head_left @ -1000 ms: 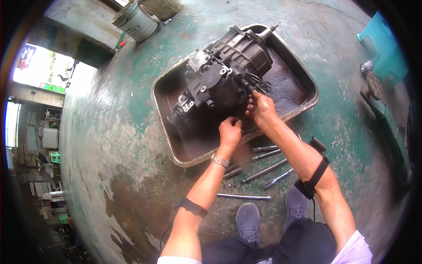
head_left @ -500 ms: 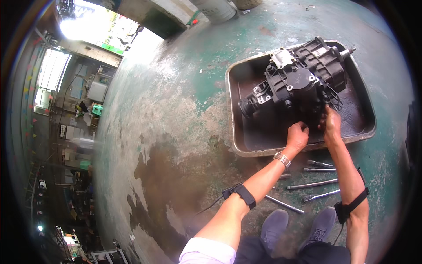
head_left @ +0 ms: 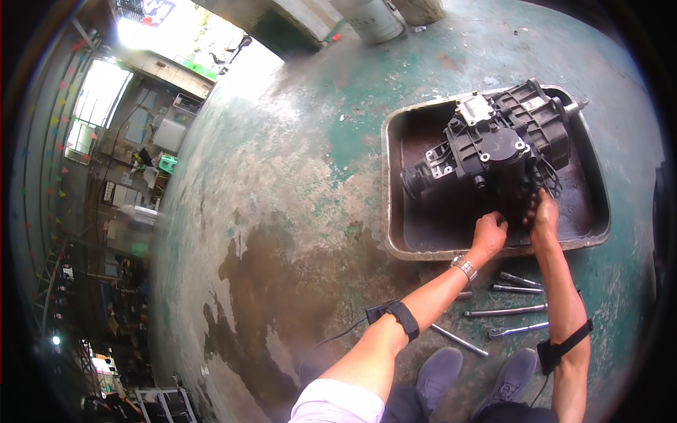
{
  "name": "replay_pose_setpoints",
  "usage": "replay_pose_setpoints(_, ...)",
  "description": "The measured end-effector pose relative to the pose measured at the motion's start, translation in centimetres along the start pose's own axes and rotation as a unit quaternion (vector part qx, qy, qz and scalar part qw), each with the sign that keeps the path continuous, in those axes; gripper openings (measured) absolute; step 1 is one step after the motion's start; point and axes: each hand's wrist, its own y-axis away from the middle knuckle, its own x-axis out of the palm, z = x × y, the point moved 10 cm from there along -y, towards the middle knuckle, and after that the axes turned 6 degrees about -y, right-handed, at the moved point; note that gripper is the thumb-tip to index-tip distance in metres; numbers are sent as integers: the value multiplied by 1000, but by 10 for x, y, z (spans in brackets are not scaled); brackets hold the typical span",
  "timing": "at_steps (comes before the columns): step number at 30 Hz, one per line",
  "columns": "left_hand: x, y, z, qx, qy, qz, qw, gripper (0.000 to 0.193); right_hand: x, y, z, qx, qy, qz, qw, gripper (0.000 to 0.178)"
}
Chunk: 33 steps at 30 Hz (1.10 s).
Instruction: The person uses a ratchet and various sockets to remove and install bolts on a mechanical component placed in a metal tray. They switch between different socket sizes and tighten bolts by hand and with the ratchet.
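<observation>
A dark metal gearbox (head_left: 504, 144) with a round cover and a pale plate on top rests in a wide metal tray (head_left: 390, 190). My left hand (head_left: 490, 233) is above the tray's near part, just short of the gearbox. Its fingers are curled together, and whatever they may pinch cannot be made out. Close beside it, my right hand (head_left: 544, 217) reaches to the gearbox's near right side, below some thin cables (head_left: 551, 182). The right fingers are bent but apart, their tips dark against the shadowed housing; I see nothing held in them.
Several steel bars lie on the floor before the tray, among them a long bar (head_left: 506, 310) and a ratchet wrench (head_left: 518, 330). My shoes (head_left: 438, 376) are close to them. A dark wet stain (head_left: 275, 296) spreads leftward. A pale bucket (head_left: 368, 20) stands at the back.
The whole view has shifted slightly, so tray and gearbox appear further right and lower. Both hands keep nearly the same place by the gearbox.
</observation>
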Motion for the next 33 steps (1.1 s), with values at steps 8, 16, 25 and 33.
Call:
replay_pose_setpoints(8, -1, 2, -4, 18, -13, -6, 1000, 16, 12, 13, -7, 94, -151, 41, 983, 27)
replay_pose_setpoints(16, 1, -1, 5, -27, 27, 66, 997, 16, 8, 23, 36, -249, 200, -48, 947, 42)
replay_pose_setpoints(25, -2, 8, -7, -69, 25, 87, 994, 16, 28, 32, -6, 136, -223, 29, 965, 25)
replay_pose_setpoints(33, -1, 3, 4, -69, 40, 81, 994, 16, 14, 36, 26, -96, 106, -21, 989, 44)
